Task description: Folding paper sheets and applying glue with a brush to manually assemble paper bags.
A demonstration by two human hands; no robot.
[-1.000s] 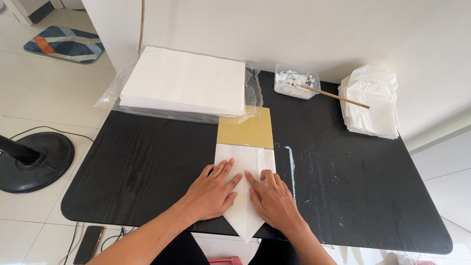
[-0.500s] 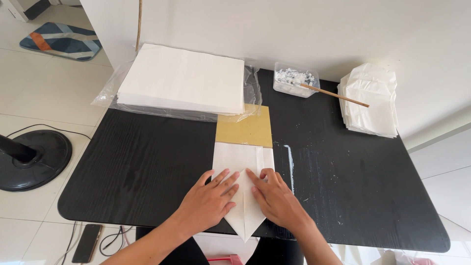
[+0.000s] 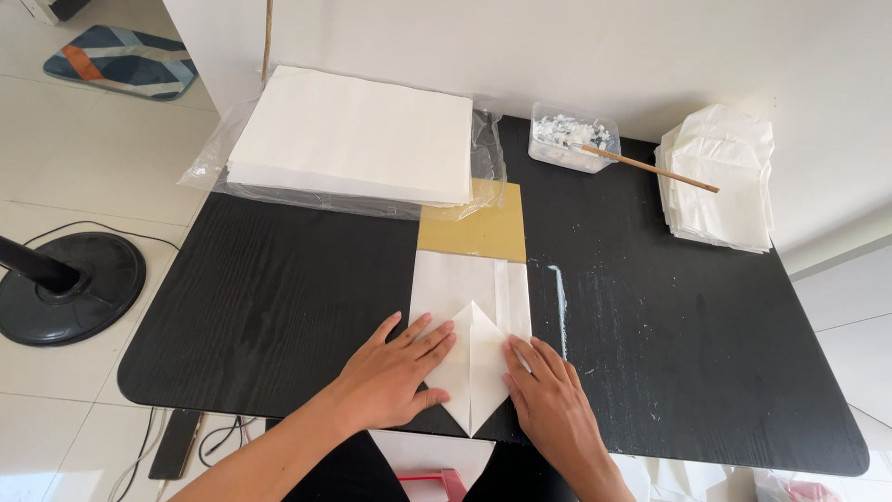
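Already folded to a point at lower centre, white paper sheet (image 3: 471, 358) pressed under flat, released left hand (image 3: 395, 372) and right hand (image 3: 548, 404); upper part unfolded.

The hands cover the folded paper's (image 3: 472, 358) lower flaps; the fan base (image 3: 70, 288) is cut off at left.

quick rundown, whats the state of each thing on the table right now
white paper sheet: folded to a point, pressed flat
left hand: flat on the sheet
right hand: flat on the sheet
paper stack: flat, on an opened plastic wrap
plastic tub: open, stick resting in it
folded pile: stacked
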